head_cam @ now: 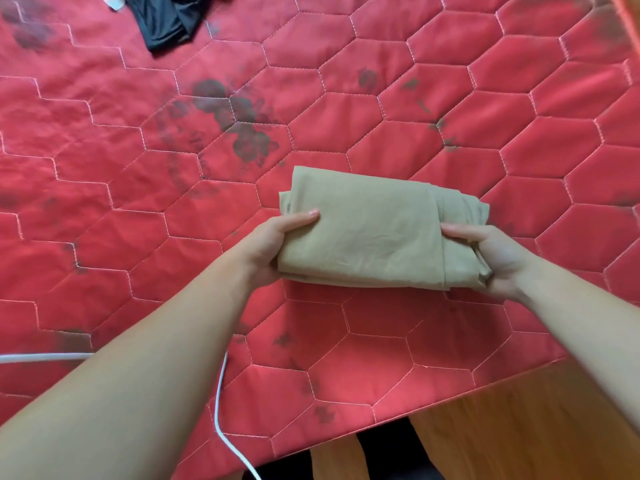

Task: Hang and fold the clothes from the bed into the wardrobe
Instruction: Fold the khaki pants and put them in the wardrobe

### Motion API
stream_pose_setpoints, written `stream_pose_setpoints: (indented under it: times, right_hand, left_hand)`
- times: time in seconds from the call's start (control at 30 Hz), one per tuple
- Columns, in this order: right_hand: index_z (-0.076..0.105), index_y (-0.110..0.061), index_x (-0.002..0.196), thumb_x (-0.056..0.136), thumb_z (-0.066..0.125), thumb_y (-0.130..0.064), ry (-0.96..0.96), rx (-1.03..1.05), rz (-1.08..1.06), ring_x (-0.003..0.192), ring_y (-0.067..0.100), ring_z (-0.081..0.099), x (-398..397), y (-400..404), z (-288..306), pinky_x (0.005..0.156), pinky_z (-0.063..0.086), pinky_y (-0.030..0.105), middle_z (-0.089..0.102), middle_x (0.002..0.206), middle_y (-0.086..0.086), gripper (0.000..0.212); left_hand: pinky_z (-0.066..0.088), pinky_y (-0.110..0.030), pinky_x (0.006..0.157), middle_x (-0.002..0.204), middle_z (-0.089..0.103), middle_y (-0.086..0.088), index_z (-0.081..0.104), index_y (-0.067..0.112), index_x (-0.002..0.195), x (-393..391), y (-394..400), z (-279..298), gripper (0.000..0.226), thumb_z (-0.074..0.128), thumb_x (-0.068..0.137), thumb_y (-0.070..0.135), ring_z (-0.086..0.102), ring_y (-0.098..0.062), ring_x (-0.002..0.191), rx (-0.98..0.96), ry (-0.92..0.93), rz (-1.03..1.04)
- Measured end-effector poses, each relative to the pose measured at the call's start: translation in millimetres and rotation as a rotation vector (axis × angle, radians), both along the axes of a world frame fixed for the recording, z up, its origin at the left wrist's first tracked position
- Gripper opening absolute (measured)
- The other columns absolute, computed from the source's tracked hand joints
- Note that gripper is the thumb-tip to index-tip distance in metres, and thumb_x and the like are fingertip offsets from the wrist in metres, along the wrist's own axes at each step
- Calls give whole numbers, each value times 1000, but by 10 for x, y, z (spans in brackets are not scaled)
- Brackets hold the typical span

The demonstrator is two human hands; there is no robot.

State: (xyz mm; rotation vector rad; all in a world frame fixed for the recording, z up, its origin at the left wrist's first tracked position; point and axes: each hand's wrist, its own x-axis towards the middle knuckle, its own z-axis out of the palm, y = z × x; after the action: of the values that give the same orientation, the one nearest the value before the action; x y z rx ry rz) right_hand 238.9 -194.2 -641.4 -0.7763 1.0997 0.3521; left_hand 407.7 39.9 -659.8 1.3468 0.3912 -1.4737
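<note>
A folded tan garment (374, 230) is held just above the red quilted bed (138, 202), near its front edge. My left hand (273, 244) grips the garment's left end, thumb on top and fingers underneath. My right hand (491, 258) grips the right end the same way, where the folded layers bunch up. A dark garment (166, 19) lies crumpled at the far top left of the bed. The wardrobe is out of view.
A white cable (221, 403) runs across the bed's front left and hangs over the edge. A wooden surface (519, 427) lies beyond the bed's front right edge. A small white tag (114, 1) sits beside the dark garment.
</note>
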Motion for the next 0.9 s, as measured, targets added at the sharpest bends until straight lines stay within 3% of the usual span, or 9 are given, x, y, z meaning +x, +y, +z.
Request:
stream_pose_setpoints:
  times: [0.13,0.23,0.37,0.47,0.53,0.67,0.77,0.83,0.9]
  right_hand:
    - [74,-14,92,91,56,-18,5,-3,-20,71,17,73,-39,71,31,54,58,29,76,86,3,19]
    - [79,-15,79,86,58,-17,-18,-2,-28,67,17,73,-97,161,78,52,58,29,75,82,2,22]
    - [78,-15,86,75,60,-21,-70,-25,-38,71,16,73,-100,277,236,55,59,29,75,86,2,21]
    - [73,-16,97,79,60,-22,-89,-72,-7,73,15,73,-12,353,483,58,60,30,75,88,1,23]
    - [75,-16,91,87,55,-19,-119,-91,-3,70,15,73,68,401,729,54,59,28,75,86,1,20]
    - [80,-13,80,84,54,-17,-209,-197,-64,74,16,73,241,465,1518,60,60,28,75,88,5,27]
    - [76,-8,97,77,57,-18,-277,-317,-127,82,21,73,308,442,2425,72,60,34,73,99,12,29]
    - [73,-6,102,79,56,-15,-343,-419,-159,80,23,73,296,412,3160,66,61,34,74,98,14,30]
    - [75,-7,94,84,54,-11,-427,-516,-183,72,23,73,206,408,3911,55,58,30,75,90,14,24]
  left_hand:
    - [57,-34,67,95,74,0,71,23,100,13,97,-21,30,70,73,33,72,-19,81,-65,83,-6]
    - [57,-30,66,95,74,-1,74,21,95,61,145,11,23,70,73,25,72,-20,81,-121,101,-10]
    - [56,-31,65,89,74,0,70,20,98,102,194,207,28,68,71,24,72,-18,77,-142,65,-23]
    - [56,-27,58,81,74,-1,67,16,95,196,282,491,27,67,68,15,71,-17,69,-186,20,-44]
    - [56,-25,56,78,73,-2,66,13,95,292,337,743,26,61,69,15,70,-17,66,-224,-2,-75]
    - [58,-27,61,82,73,-4,66,12,97,535,321,1571,24,65,74,18,71,-17,70,-316,-99,-140]
    - [58,-27,60,80,73,-5,71,12,88,671,181,2440,17,65,76,23,71,-17,69,-385,-220,-132]
    - [58,-27,58,76,74,-5,78,14,74,706,32,3068,22,58,78,24,71,-16,65,-464,-289,-121]
    - [58,-26,56,74,74,-5,79,15,66,680,-126,3663,30,54,79,24,71,-16,63,-553,-330,-120]
